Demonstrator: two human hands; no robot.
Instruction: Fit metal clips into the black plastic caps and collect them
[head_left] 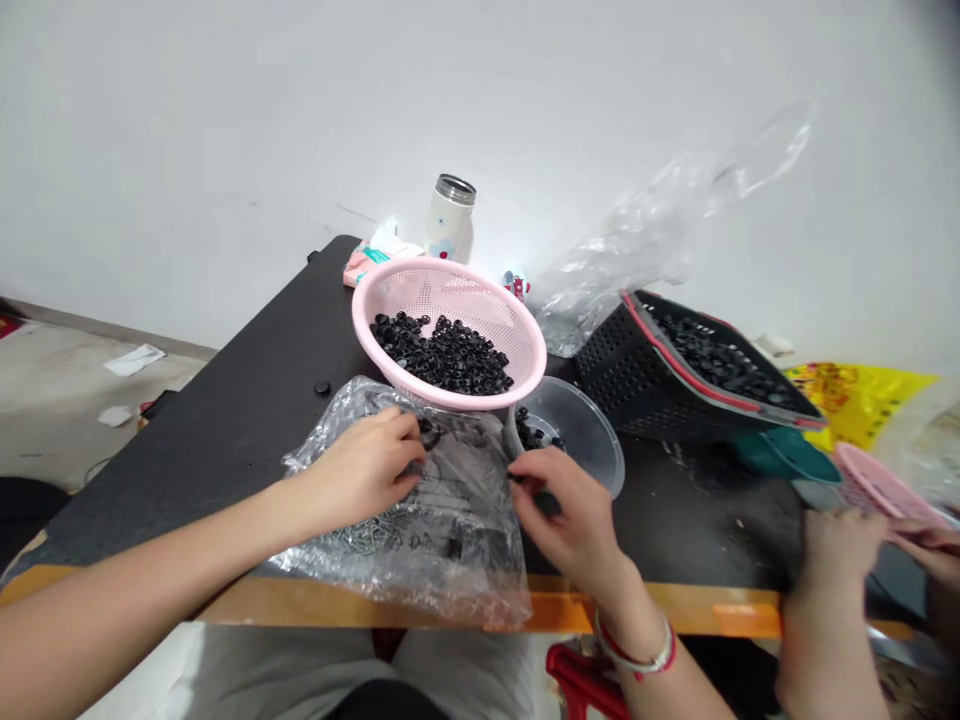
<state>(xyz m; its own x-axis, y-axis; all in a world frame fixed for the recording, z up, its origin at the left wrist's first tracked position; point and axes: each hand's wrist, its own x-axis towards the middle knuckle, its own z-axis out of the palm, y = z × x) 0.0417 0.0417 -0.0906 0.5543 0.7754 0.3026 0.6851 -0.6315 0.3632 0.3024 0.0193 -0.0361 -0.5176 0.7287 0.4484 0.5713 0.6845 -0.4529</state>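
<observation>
My left hand (361, 472) lies on a crumpled clear plastic bag (457, 540), its fingers gathered at the film beside a small black ring (429, 432). The bag holds dark small parts, seen dimly through the film. My right hand (564, 512) is just right of the bag, with a small black piece (517, 478) pinched at its fingertips. Behind the hands, a pink plastic colander (450, 300) holds a heap of black rings. A round clear plastic tub (581, 425), partly under the colander's rim, holds a few more.
A dark basket with a red rim (660, 385), tilted and full of black rings, stands to the right on the black table (225, 430). A co-worker's hands (836, 570) work at the right. A steel-capped bottle (450, 220) and loose plastic film (630, 250) stand against the wall.
</observation>
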